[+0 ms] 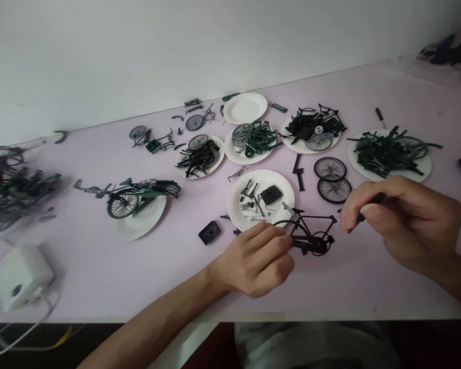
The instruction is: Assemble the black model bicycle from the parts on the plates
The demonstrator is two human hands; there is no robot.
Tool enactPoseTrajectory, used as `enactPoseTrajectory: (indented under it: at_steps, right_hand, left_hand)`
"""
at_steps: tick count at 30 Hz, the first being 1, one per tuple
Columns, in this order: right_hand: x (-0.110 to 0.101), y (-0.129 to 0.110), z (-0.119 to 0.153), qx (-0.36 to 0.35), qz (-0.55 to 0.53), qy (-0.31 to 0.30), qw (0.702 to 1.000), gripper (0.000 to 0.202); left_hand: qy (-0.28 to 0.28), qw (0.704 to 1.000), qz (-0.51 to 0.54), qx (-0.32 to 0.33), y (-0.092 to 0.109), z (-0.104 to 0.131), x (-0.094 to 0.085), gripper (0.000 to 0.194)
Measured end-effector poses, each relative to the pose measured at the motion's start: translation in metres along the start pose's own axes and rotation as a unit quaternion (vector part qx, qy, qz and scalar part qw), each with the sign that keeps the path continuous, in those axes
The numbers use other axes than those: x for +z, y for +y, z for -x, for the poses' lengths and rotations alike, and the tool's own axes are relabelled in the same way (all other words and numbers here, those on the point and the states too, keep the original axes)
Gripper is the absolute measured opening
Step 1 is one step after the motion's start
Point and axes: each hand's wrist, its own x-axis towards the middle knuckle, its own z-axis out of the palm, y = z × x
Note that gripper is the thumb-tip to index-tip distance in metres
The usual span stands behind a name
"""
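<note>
Our left hand (263,261) pinches the likely light, brittle bicycle frame (318,245), best held centrally; right hand (415,220), a dark piece (377,198).

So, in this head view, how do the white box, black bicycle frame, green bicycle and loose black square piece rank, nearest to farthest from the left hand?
1. Black bicycle frame: right at the left hand, on its right.
2. Loose black square piece: just left of it.
3. Green bicycle: farther left, by a white plate.
4. White box: far left.
</note>
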Motion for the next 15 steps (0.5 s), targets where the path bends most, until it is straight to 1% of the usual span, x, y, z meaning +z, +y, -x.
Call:
enactPoseTrajectory:
  at_steps: [1,2,3,5,7,9,11,13,15]
  right_hand:
    - [0.002,0.000,0.000,-0.006,-0.004,-0.009,1.000,0.006]
    - [0.004,-0.001,0.000,-0.006,-0.011,0.011,1.000,0.004]
    - [0.006,-0.001,0.000,-0.015,-0.012,0.007,1.000,0.005]
    - [0.009,0.000,-0.001,-0.033,-0.006,-0.031,0.999,0.009]
    - [0.010,0.003,-0.003,-0.026,-0.005,-0.052,0.998,0.012]
    - [0.007,0.008,-0.005,0.003,0.008,-0.069,0.998,0.013]
    - [0.002,0.012,-0.007,0.027,0.028,-0.090,0.995,0.014]
    - [-0.004,0.014,-0.007,0.022,0.032,-0.104,0.994,0.014]
    - [-0.009,0.013,-0.007,-0.002,0.025,-0.103,0.994,0.015]
  left_hand:
    - [-0.001,1.000,-0.002,0.000,0.000,-0.001,0.000,0.019]
    - [-0.002,1.000,-0.002,0.000,0.001,-0.002,0.000,0.019]
    - [-0.002,1.000,-0.002,0.000,0.001,-0.003,0.000,0.018]
    - [-0.002,1.000,-0.002,-0.003,0.002,-0.006,0.001,0.017]
    - [-0.007,1.000,-0.001,-0.008,0.002,-0.008,0.002,0.016]
    - [-0.022,1.000,0.003,-0.014,0.003,-0.009,0.003,0.015]
    - [-0.051,0.999,0.007,-0.018,0.002,-0.009,0.003,0.015]
    - [-0.070,0.997,0.004,-0.024,0.002,-0.009,0.003,0.015]
    - [-0.062,0.998,0.007,-0.031,0.002,-0.007,0.002,0.014]
